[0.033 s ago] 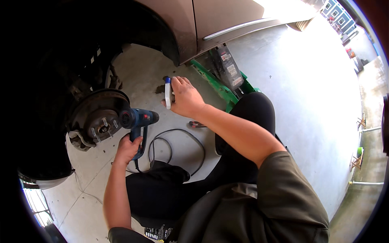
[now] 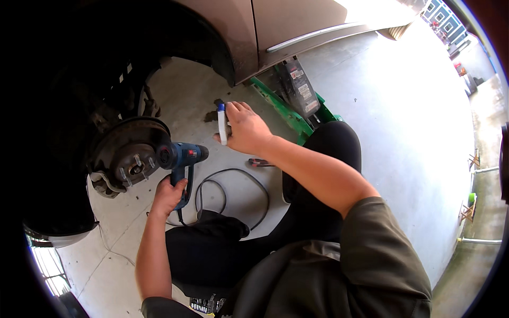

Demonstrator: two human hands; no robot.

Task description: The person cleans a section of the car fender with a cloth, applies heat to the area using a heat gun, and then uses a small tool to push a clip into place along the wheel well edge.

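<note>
My left hand [image 2: 168,195] is wrapped round the handle of a blue and black heat gun [image 2: 185,155]. Its dark nozzle faces right, and its body overlaps the right edge of a brake disc [image 2: 108,146] in view. Above and right of the nozzle, my right hand [image 2: 247,131] grips a slim white thing with a blue end [image 2: 222,127], held roughly lengthwise away from me. Whether it is a marker or part of a bottle I cannot tell. The fingers partly cover it. Several bare studs [image 2: 137,160] stick out of the wheel hub.
A brown car body [image 2: 299,24] spans the top. Under its sill sits a green floor jack [image 2: 283,108] with a dark labelled cover [image 2: 300,87]. A grey cable [image 2: 268,199] loops on the concrete floor near a red and black tool [image 2: 259,162]. Part of a socket set [image 2: 205,306] shows below.
My right hand has shifted very slightly right and toward me with the white thing. My left hand and the heat gun look almost unmoved.
</note>
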